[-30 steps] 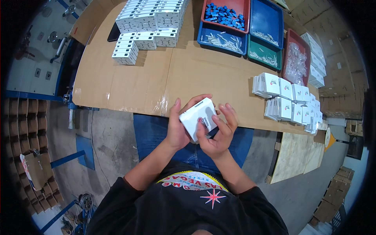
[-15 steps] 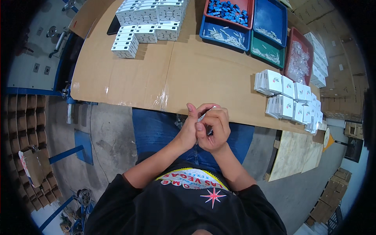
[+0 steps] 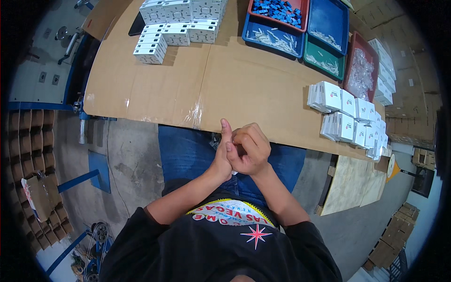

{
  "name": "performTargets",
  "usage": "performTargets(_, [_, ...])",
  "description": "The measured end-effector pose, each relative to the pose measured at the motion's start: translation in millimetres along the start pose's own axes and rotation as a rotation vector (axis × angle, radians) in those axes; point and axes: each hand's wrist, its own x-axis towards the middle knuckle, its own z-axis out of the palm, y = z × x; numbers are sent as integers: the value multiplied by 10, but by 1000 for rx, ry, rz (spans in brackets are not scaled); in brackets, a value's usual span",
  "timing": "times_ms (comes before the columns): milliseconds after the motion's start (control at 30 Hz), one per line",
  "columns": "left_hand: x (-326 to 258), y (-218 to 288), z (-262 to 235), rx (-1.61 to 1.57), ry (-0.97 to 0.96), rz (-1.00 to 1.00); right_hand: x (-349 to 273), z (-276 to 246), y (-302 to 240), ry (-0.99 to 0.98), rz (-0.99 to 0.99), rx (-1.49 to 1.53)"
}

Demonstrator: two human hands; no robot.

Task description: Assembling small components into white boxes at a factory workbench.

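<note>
Small white box [image 3: 233, 173] almost fully hidden, only sliver showing beneath clasped hands over lap, below cardboard-covered table [image 3: 188, 94] edge. Right hand [image 3: 251, 152] curled over left hand [image 3: 224, 155], pressed together; left thumb up. Flat white cartons [image 3: 347, 117] stacked at right, well apart.

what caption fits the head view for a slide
Hands clasped together over the lap, beside a cardboard-covered table of small white boxes.
</note>
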Motion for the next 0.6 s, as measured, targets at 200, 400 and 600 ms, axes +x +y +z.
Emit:
performTargets(200, [-37,-114,-68,-36,38,-21,-63,53,-14,-10,1,38])
performTargets(400, [-20,-225,-192,-63,15,-30,-119,66,-10,-63,18,43])
performTargets(600, [-62,-175,-205,-7,54,-18,-131,75,-13,-103,57,48])
